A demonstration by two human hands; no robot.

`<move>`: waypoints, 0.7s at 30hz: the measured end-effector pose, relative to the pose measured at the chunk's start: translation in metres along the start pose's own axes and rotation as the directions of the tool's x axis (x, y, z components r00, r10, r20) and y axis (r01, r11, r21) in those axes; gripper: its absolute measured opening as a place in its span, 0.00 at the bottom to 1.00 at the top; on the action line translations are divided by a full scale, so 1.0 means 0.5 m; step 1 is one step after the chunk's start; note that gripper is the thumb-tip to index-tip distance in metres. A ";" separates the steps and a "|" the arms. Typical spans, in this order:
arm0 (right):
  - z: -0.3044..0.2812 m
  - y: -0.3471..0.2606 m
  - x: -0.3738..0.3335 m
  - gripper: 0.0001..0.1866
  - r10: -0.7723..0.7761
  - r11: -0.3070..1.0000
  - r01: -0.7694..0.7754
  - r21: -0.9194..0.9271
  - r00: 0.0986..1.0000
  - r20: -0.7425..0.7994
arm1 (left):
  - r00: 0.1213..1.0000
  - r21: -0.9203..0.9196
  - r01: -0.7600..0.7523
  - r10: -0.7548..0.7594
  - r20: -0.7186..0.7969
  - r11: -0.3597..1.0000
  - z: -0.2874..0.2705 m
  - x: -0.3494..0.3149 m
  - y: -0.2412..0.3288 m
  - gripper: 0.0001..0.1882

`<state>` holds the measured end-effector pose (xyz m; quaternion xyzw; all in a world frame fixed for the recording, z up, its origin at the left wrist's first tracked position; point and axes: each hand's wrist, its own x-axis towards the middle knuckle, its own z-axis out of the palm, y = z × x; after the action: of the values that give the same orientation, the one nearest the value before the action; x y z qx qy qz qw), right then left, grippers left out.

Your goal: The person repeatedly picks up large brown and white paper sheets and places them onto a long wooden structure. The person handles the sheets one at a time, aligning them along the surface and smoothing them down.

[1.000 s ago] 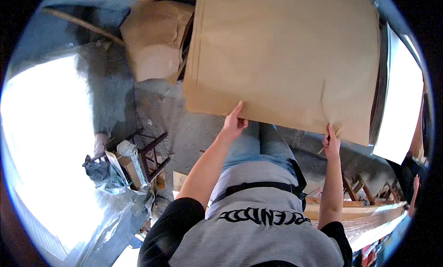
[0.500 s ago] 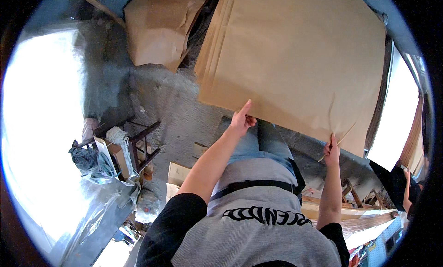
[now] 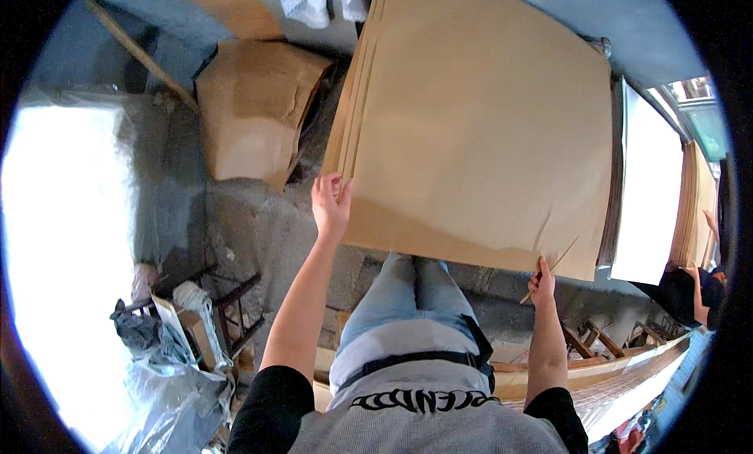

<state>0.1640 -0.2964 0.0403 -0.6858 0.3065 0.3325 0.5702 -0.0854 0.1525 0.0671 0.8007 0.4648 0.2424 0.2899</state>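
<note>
A stack of large brown paper sheets (image 3: 478, 132) spreads out in front of me, its left edges fanned into several layers. At that left edge, near the front corner, my left hand (image 3: 332, 207) is closed with bent fingers on the sheet edges; part of its grip is hidden. My right hand (image 3: 541, 285) is closed around a thin wooden stick (image 3: 564, 252) at the front edge, close to the right corner. The thumb of this hand lies against the top sheet, and the stick slants over the paper. A crease runs up the sheet just above it.
Crumpled brown paper (image 3: 255, 109) lies at the far left by a wooden pole (image 3: 141, 54). A dark stool frame (image 3: 235, 313) and plastic sheeting (image 3: 169, 399) stand at the left. On the right are a white sheet stack (image 3: 647, 191) and another person's arm (image 3: 698, 293).
My left hand has moved from the front edge to the stack's left edge. My right hand stays at the front edge with the stick. The whole view has shifted.
</note>
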 end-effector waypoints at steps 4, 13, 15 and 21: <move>0.004 -0.003 -0.013 0.15 0.016 1.000 -0.016 -0.011 1.000 0.010 | 0.989 -0.020 0.140 -0.139 0.043 0.990 0.060 0.063 -0.029 0.18; -0.016 0.014 0.004 0.15 0.026 0.999 -0.025 0.020 0.999 -0.019 | 0.847 -0.083 0.497 -0.462 0.264 0.864 0.095 0.092 -0.065 0.12; -0.016 0.011 0.007 0.15 0.026 1.000 -0.026 0.008 0.999 -0.025 | 0.846 -0.126 0.512 -0.472 0.250 0.850 0.103 0.090 -0.072 0.12; -0.021 0.012 0.007 0.15 0.021 1.000 -0.020 0.022 0.999 -0.025 | 0.837 -0.068 0.517 -0.487 0.248 0.854 0.106 0.095 -0.052 0.12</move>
<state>0.1625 -0.3080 0.0354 -0.6806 0.3241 0.3264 0.5702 -0.0449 0.1925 0.0169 0.6516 0.6061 0.0969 0.4456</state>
